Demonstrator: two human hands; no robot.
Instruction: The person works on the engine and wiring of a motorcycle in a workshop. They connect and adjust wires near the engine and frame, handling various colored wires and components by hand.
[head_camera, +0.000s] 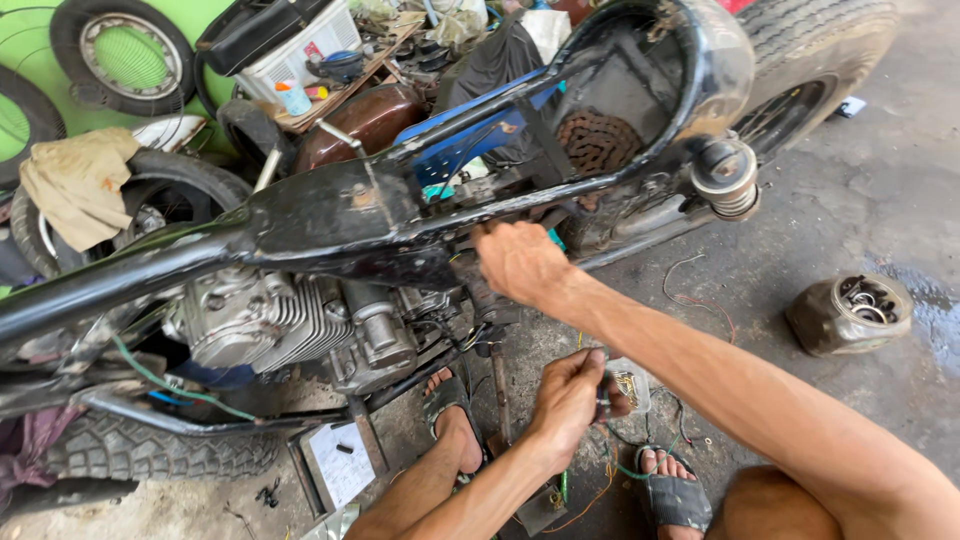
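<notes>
A stripped black motorcycle frame (330, 215) stands across the view, its grey engine (290, 325) below the top tube. My right hand (517, 262) reaches under the frame just behind the engine, fingers curled out of sight among wires and parts; what it grips is hidden. Lower down, my left hand (570, 395) is closed around a small dark tool or part (604, 398), above a small clear plastic box (630, 385) of tiny parts on the floor. My sandalled feet (455, 420) rest on the concrete on either side.
A dirty jar (850, 315) of metal rings lies on the floor at right. The rear tyre (810, 60) and chain (598, 140) sit at top right. Spare tyres (120, 55), a rag (75, 185) and a cluttered shelf (330, 70) crowd the back left. Loose wires (690, 295) lie on the concrete.
</notes>
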